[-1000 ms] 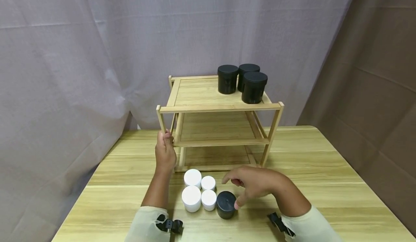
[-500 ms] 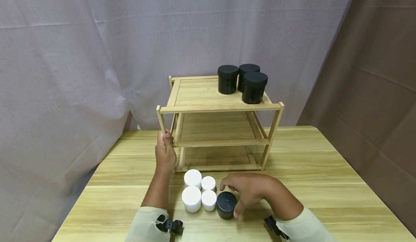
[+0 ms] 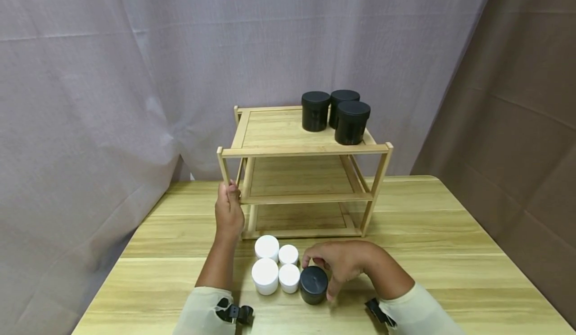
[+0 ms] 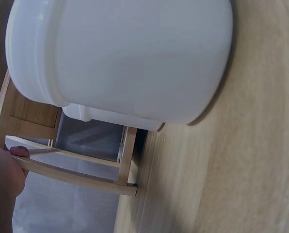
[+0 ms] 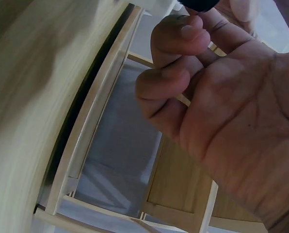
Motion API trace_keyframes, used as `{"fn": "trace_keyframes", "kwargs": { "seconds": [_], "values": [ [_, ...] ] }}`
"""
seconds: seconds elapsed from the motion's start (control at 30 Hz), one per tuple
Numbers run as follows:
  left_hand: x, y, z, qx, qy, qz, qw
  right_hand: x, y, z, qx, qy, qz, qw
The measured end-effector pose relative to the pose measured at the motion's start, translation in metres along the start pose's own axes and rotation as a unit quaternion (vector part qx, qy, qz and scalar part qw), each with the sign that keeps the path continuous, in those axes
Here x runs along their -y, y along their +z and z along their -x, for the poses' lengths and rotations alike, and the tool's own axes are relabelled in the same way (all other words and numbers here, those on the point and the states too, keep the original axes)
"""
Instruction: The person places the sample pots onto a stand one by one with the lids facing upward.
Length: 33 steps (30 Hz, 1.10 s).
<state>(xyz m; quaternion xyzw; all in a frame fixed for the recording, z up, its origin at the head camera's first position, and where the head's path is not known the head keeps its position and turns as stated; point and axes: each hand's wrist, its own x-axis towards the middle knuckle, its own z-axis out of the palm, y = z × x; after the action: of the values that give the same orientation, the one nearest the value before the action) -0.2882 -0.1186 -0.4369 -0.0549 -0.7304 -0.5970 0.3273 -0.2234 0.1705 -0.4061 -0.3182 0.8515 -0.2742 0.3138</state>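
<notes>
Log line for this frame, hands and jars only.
left hand: grips wooden shelf front-left post | right hand: fingers curled round black jar on table | white jars: four, clustered left of it

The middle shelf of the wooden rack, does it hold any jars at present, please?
No, the middle shelf is bare; three black jars stand on top.

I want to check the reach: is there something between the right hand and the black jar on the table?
Nothing visible. The right hand is already at the black jar, fingers curled round its right side. The white jars stand on the jar's other side, away from the hand.
</notes>
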Motion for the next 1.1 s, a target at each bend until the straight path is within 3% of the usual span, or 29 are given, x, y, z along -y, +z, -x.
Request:
{"fn": "trace_keyframes", "kwargs": {
  "seconds": [0.43, 0.87, 1.1],
  "values": [
    [-0.002, 0.0, 0.001, -0.003, -0.001, 0.002, 1.0, -0.007, -0.001, -0.004, 0.008, -0.01, -0.027, 1.0],
    [-0.002, 0.001, -0.001, -0.003, 0.0, 0.008, 1.0, -0.012, -0.003, -0.001, 0.002, -0.028, -0.011, 1.0],
    [-0.001, 0.0, 0.001, 0.004, -0.002, 0.013, 0.9999, -0.008, -0.005, 0.004, -0.031, -0.034, 0.019, 0.999]
  ]
}}
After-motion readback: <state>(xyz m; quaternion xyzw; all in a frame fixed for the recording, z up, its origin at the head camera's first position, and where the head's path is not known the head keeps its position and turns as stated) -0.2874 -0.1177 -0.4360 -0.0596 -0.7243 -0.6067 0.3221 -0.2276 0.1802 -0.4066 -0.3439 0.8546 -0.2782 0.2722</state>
